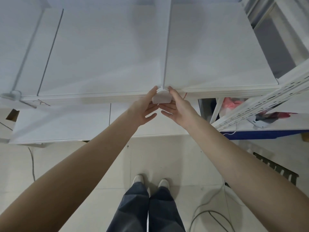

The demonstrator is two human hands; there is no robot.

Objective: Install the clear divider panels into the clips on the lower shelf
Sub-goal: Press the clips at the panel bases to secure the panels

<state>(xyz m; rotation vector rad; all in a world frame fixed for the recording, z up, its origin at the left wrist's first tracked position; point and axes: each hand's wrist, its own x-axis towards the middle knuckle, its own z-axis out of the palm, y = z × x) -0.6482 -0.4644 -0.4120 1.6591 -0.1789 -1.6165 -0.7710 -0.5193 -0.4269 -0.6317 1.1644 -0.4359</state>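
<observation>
Upright, divider panel (167, 39) lengthwise front-to-back.

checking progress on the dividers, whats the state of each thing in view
centre divider panel: upright, front end in the clip
white clip: at the shelf's front edge, pinched from both sides
left hand: fingers on the clip
right hand: fingers on the clip
left divider panel: upright on the shelf
shelf: bare between panels

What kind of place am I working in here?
Probably a shop or stockroom being fitted out: white retail-style shelf, slotted upright, loose cables on the tiled floor.
</observation>
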